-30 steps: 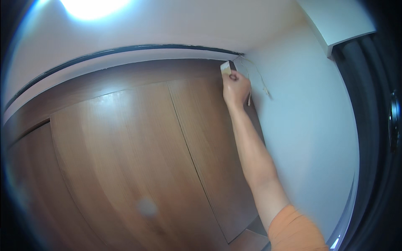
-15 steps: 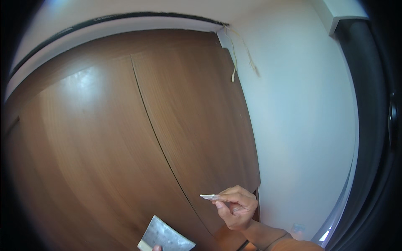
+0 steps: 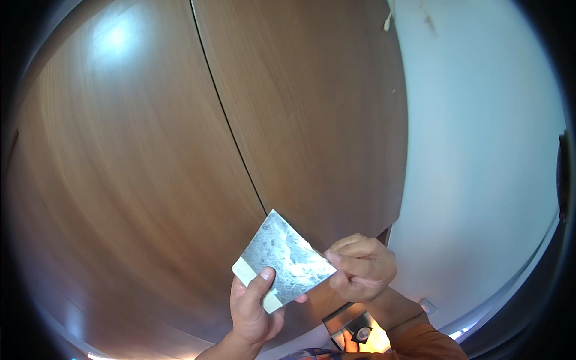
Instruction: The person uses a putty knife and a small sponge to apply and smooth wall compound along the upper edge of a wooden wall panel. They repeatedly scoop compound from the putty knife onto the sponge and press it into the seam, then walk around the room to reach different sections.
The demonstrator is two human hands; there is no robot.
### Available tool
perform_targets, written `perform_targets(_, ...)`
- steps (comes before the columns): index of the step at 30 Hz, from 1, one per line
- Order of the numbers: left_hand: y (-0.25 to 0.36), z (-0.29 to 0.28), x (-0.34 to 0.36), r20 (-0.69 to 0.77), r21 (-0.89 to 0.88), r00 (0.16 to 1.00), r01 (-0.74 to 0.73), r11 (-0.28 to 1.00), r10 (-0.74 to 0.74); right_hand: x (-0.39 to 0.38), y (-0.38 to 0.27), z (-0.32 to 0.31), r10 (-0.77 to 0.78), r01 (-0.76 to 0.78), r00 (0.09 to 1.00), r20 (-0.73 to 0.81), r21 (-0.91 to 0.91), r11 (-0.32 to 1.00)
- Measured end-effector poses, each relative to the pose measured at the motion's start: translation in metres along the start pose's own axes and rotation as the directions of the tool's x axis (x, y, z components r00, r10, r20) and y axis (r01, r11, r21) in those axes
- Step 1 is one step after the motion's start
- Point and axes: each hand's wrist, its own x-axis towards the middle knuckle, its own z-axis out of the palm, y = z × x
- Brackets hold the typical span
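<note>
Left hand (image 3: 255, 309) has its thumb pressed on the near face of a flat grey plate (image 3: 285, 258), other fingers behind, gripping it by its lower-left side. Right hand (image 3: 363, 267) has fingers curled, tips bunched against the plate's right corner; can't tell if they grip the edge or something thin, contact hidden. Plate is thin, four-sided, straight-edged, tilted so one corner points up; face looks metallic, mottled, with shiny whitish smears toward the right, plus a matte pale strip (image 3: 273, 302) along its lower-left edge. Orange sleeve (image 3: 429, 345), soft-looking, lower right of the plate. Below and right of the plate, a small dark round part (image 3: 362, 333) beside a bright orange glow, kind unclear. Behind and above the plate, smooth brown wood-grain panels (image 3: 138, 180), glossy at upper left, split by a narrow dark seam (image 3: 231, 129) running down to the plate's top corner. Right of the plate, smooth pale wall (image 3: 474, 150); thin cream cord (image 3: 388, 21) hangs far above, to the right.
</note>
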Motion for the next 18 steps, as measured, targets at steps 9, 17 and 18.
perform_targets(9,0.028,-0.054,-0.047,0.044,0.001,0.996,0.08,0.997,-0.08,-0.004,-0.012,0.03,-0.141,0.161,0.963,0.232,-0.068,0.985)
perform_targets(17,0.052,-0.1,-0.112,-0.027,-0.136,0.999,0.029,0.99,-0.033,-0.047,-0.075,0.106,-0.111,0.104,0.994,0.021,0.209,0.972)
perform_targets(18,0.058,-0.107,-0.119,-0.03,-0.149,0.996,0.079,0.986,-0.084,-0.049,-0.083,0.116,-0.093,0.08,0.993,0.073,0.166,0.983)
